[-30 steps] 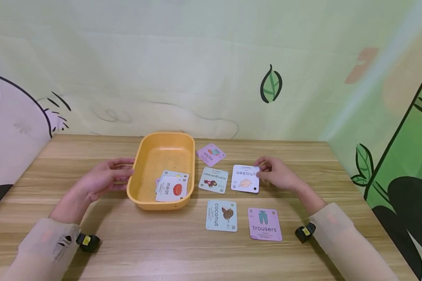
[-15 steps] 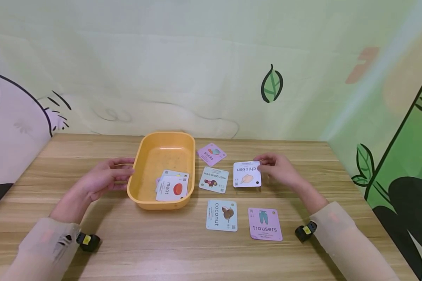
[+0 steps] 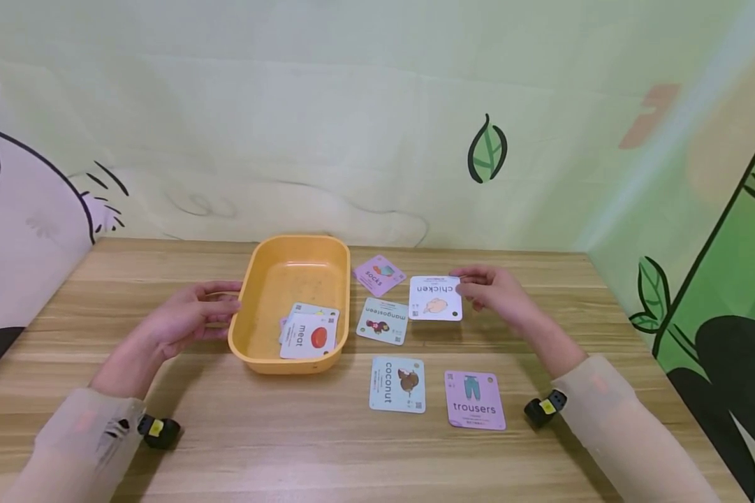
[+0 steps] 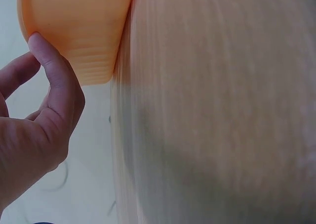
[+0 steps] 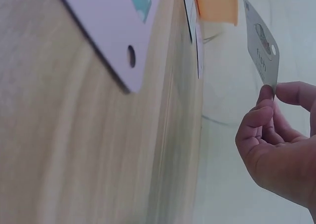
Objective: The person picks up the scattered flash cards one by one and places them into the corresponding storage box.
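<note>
My right hand [image 3: 493, 293] pinches a white flash card [image 3: 435, 299] by its edge, with the word "chicken" upside down in the head view. Its other face, reading "fish", shows in the right wrist view, where thumb and fingertips meet on one corner of the card. A shadow lies on the table just below it. At the left side of the yellow bin [image 3: 245, 353], my left hand [image 3: 191, 318] touches the outer wall near the rim with its fingertips. Inside the bin lie several cards, a "meat" card [image 3: 309, 337] on top.
Flat on the wooden table [image 3: 239, 440] lie a "socks" card [image 3: 378, 275], a "mangosteen" card [image 3: 382, 321], a "coconut" card [image 3: 397, 384] and a "trousers" card [image 3: 475, 399], all right of the bin. A printed cloth backdrop [image 3: 364, 126] stands behind the table.
The right hand has raised the chicken card off the table and moved it farther back, now slightly leftward. The left hand and the bin have stayed in place.
</note>
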Action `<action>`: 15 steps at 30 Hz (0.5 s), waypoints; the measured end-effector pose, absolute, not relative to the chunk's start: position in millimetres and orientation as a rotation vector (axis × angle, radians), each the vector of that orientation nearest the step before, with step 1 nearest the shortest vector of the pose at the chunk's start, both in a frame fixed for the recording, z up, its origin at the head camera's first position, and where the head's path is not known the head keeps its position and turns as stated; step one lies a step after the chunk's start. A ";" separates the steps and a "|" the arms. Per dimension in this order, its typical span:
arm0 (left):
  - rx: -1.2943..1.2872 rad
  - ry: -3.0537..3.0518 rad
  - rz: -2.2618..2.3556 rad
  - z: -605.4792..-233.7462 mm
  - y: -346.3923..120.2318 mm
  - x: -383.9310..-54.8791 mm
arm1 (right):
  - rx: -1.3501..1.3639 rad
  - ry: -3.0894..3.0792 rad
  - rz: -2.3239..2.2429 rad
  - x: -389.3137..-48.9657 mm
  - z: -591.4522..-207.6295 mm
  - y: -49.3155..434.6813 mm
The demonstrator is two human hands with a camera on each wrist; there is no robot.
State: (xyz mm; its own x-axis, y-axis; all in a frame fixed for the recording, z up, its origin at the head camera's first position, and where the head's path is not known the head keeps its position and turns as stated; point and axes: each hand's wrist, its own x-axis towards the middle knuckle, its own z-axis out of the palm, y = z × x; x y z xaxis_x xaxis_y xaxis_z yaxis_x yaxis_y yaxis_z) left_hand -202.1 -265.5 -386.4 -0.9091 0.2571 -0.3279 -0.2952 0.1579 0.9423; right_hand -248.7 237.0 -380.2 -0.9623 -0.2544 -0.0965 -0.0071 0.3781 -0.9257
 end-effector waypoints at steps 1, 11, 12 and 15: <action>-0.035 2.028 1.802 -386.3 -265.5 -202.3 | -0.225 2.407 -1.626 -248.8 -379.7 236.3; -0.037 2.025 1.805 -385.1 -264.8 -202.0 | -0.185 2.363 -1.652 -245.2 -370.6 219.4; -0.037 2.024 1.806 -385.2 -264.9 -201.9 | -0.192 2.362 -1.650 -244.6 -369.9 216.8; -0.036 2.022 1.810 -385.3 -265.2 -201.9 | -0.197 2.348 -1.651 -242.5 -367.6 209.1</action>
